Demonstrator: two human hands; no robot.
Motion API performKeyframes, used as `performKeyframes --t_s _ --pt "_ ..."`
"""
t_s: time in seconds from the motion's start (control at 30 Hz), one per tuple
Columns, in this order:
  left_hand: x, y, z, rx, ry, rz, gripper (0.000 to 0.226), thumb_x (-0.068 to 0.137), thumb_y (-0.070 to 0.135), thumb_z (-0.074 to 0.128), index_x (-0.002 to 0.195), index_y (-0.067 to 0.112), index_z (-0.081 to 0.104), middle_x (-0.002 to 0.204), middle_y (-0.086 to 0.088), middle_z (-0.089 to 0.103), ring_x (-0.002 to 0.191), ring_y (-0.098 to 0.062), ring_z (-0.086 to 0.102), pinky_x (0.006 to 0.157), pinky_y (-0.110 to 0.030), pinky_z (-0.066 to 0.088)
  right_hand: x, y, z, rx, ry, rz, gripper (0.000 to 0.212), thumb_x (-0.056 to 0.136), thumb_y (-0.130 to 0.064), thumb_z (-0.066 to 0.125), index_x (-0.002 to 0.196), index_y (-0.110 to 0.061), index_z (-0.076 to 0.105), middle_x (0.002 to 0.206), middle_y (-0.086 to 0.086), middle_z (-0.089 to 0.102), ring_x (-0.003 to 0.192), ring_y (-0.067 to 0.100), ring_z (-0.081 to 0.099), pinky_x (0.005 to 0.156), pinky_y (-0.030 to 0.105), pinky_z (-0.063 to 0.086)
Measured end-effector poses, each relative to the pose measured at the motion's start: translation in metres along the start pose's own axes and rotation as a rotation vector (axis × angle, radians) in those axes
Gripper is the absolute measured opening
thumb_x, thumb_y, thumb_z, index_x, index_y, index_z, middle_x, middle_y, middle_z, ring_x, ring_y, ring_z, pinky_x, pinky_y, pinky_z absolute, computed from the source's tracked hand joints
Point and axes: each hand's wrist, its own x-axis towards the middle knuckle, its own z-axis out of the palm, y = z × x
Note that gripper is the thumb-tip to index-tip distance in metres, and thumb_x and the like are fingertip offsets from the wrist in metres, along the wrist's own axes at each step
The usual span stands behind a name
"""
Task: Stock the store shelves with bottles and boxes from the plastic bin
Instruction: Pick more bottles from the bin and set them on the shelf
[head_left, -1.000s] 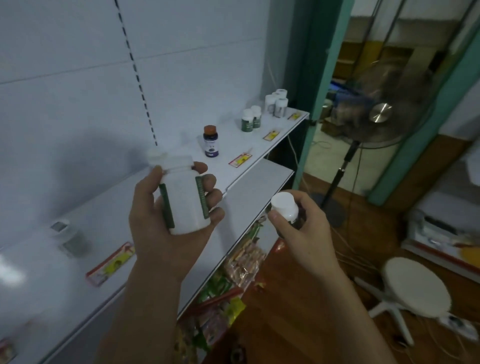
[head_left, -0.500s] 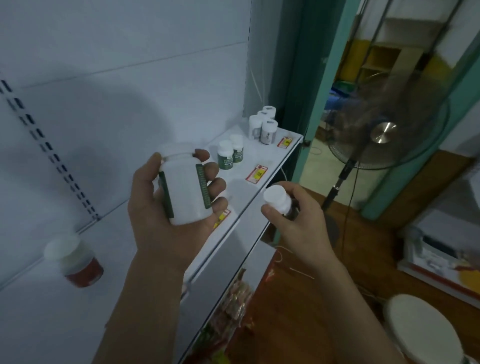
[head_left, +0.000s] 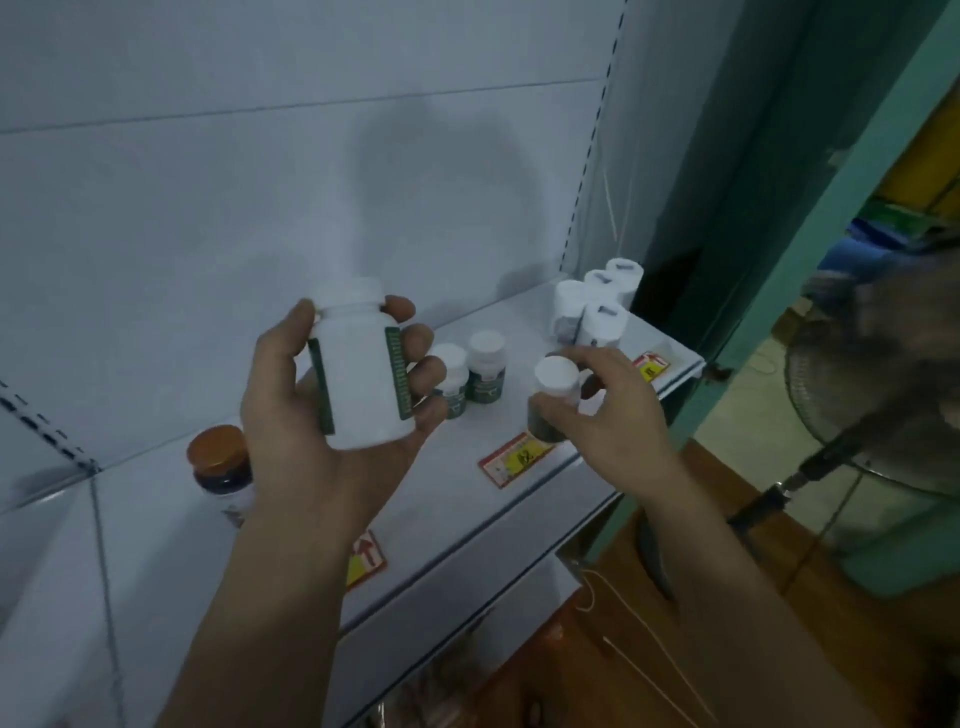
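The right hand (head_left: 608, 415) pinches a small bottle (head_left: 553, 402) upright just over the shelf (head_left: 519, 499) front, nearer the standing bottles; the left hand (head_left: 311, 415) clasps a big white bottle (head_left: 358, 369) higher up.

We stood in a small shop: a white metal shelf (head_left: 519, 499) carried price tags (head_left: 514, 460) along its edge and rows of bottles (head_left: 485, 374).

white wall (head_left: 260, 130), teal doorframe (head_left: 810, 249), standing fan (head_left: 883, 395)
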Motion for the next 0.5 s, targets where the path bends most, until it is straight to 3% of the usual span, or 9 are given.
performKeyframes --t_s 0.07,0.23,0.4,0.5 --pt "0.015 -0.014 0.012 0.025 0.039 0.026 0.046 0.089 0.050 0.043 0.094 0.011 0.069 0.086 -0.006 0.056 0.072 -0.018 0.050 0.061 -0.026 0.040 0.035 0.013 -0.015 -0.064 -0.177 -0.023 0.035 0.083 -0.029 0.080 0.111 -0.033 0.059 0.102 -0.026 0.054 0.090 -0.004 0.054 0.069 0.007 0.039" --pt "0.040 -0.039 0.033 0.026 0.080 0.112 0.045 0.088 0.050 0.043 0.099 0.012 0.064 0.086 -0.004 0.052 0.074 -0.018 0.044 0.065 -0.029 0.034 0.115 0.029 -0.031 -0.212 -0.491 -0.233 0.031 0.080 -0.029 0.080 0.106 -0.028 0.063 0.097 -0.016 0.061 0.085 0.001 0.059 0.065 0.016 0.044" --pt "0.046 -0.057 0.039 0.039 0.156 0.157 0.047 0.091 0.051 0.040 0.098 0.011 0.065 0.085 -0.005 0.054 0.073 -0.018 0.047 0.065 -0.027 0.039 0.160 0.030 -0.020 -0.333 -0.677 -0.334 0.034 0.075 -0.031 0.083 0.104 -0.024 0.065 0.100 -0.007 0.066 0.087 0.012 0.061 0.077 0.035 0.053" --pt "0.050 -0.058 0.044 0.071 0.167 0.187 0.047 0.090 0.051 0.040 0.099 0.012 0.064 0.085 -0.005 0.053 0.074 -0.018 0.046 0.065 -0.029 0.036 0.172 0.030 -0.010 -0.391 -0.724 -0.388 0.036 0.075 -0.030 0.082 0.106 -0.021 0.067 0.099 -0.004 0.065 0.088 0.015 0.059 0.074 0.032 0.048"
